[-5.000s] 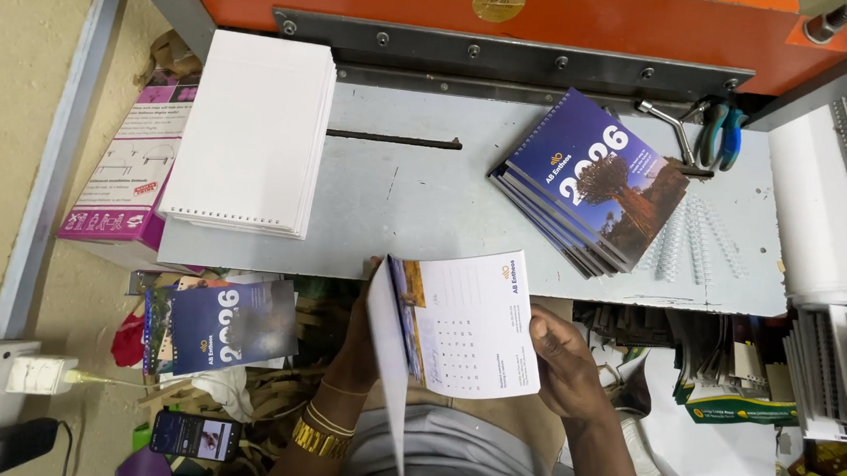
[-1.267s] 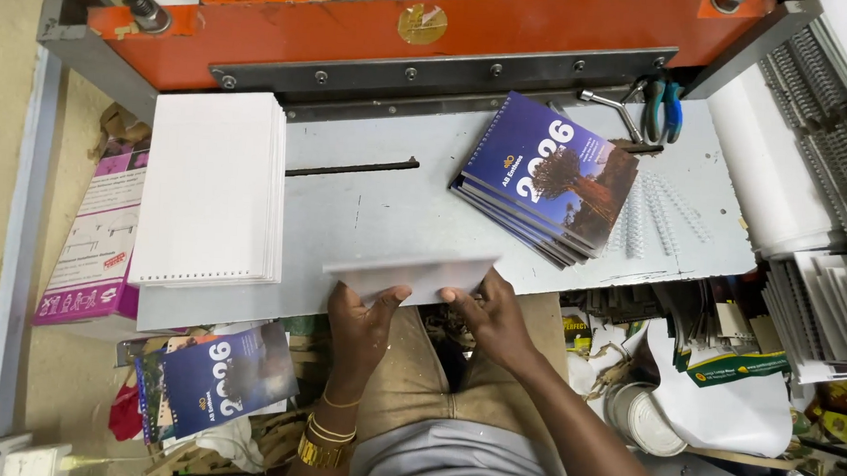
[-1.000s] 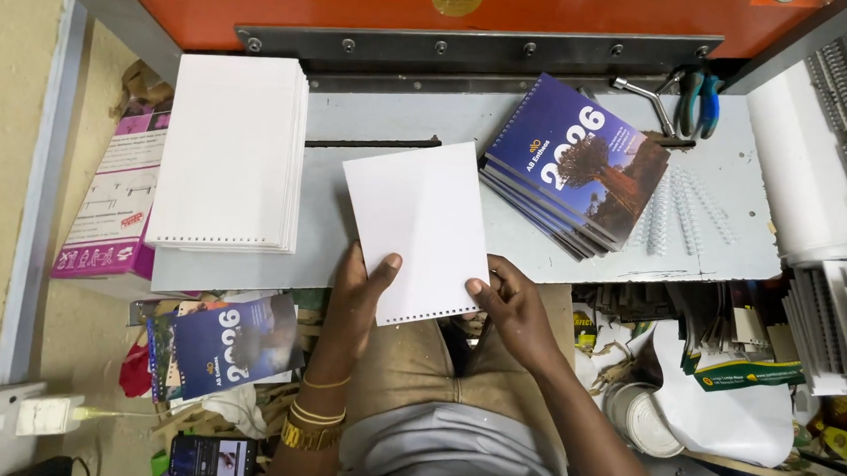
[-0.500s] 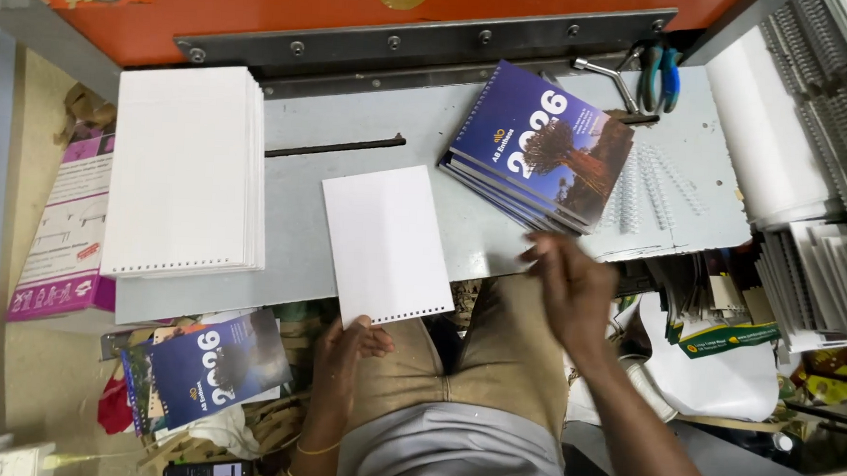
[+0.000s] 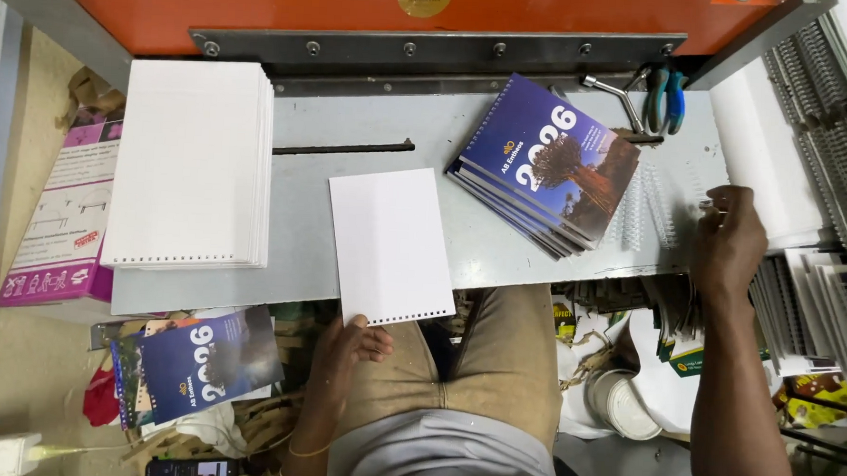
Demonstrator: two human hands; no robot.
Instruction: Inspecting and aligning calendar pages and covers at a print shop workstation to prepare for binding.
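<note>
A white punched card (image 5: 390, 243) lies flat on the grey work table (image 5: 302, 180), its holed edge hanging over the near side. My left hand (image 5: 350, 344) touches that near edge with its fingertips. My right hand (image 5: 730, 244) reaches to the right end of the table, fingers on a white spiral binding coil (image 5: 689, 200); whether it grips the coil I cannot tell. A pile of blue spiral-bound calendars (image 5: 546, 163) lies between the two hands, toward the back.
A thick stack of white punched sheets (image 5: 191, 161) sits at the left. An orange machine (image 5: 376, 12) runs along the back, with pliers (image 5: 660, 94) beside it. White paper rolls and comb strips (image 5: 827, 160) fill the right. More blue calendars (image 5: 204, 364) lie below the table.
The calendar pages were closed and laid down as a white card on the table. My right hand left it and moved far right to the coils; my left hand stays at its near edge.
</note>
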